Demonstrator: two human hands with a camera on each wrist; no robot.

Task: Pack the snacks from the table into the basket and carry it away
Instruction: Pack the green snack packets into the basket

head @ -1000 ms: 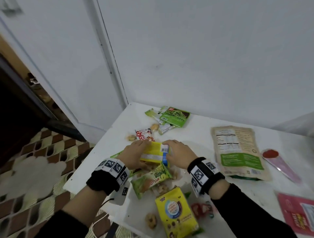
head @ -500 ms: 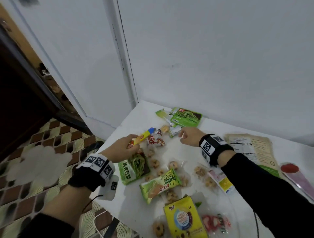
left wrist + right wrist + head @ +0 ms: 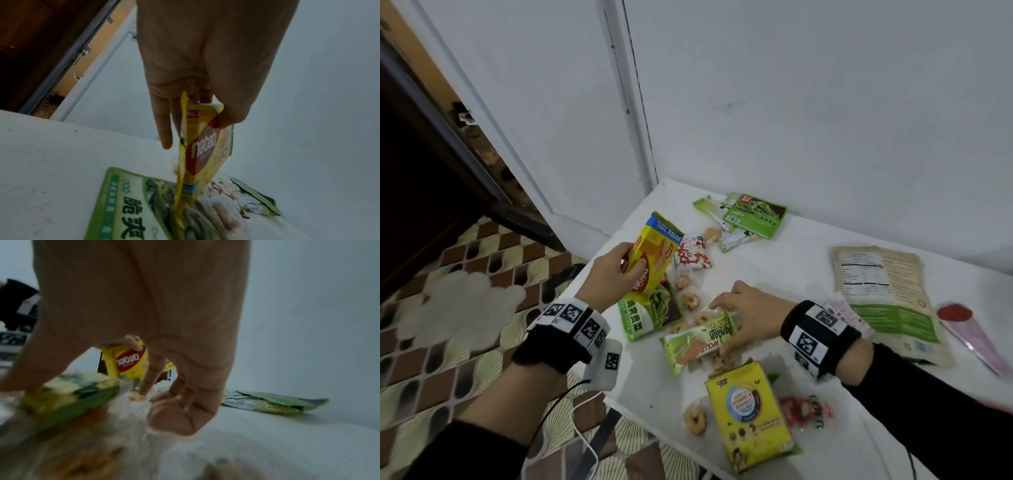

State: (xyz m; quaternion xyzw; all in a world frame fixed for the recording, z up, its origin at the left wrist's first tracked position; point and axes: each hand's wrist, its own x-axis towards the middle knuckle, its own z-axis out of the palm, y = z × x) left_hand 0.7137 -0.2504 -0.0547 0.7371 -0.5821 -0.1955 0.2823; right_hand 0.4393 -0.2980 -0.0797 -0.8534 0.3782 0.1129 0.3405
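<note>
1. Quick update: my left hand [image 3: 610, 278] now has the yellow wafer pack [image 3: 653, 257] pinched between thumb and fingers and tipped up on end over the worktop's [image 3: 784, 260] left edge. A second ago both hands were on it, lying flat.
2. My right hand [image 3: 748, 310] has let go of it and dropped onto the green Apollo cake pack [image 3: 700, 339], fingers curling round its end but not clearly gripping yet.
3. So one snack's lifted and a second's coming.
4. No basket in view.
5. Room-wise: walls hug the far edge and corner, loose biscuits surround the Apollo pack, and the open floor off the left edge is my exit.
</note>
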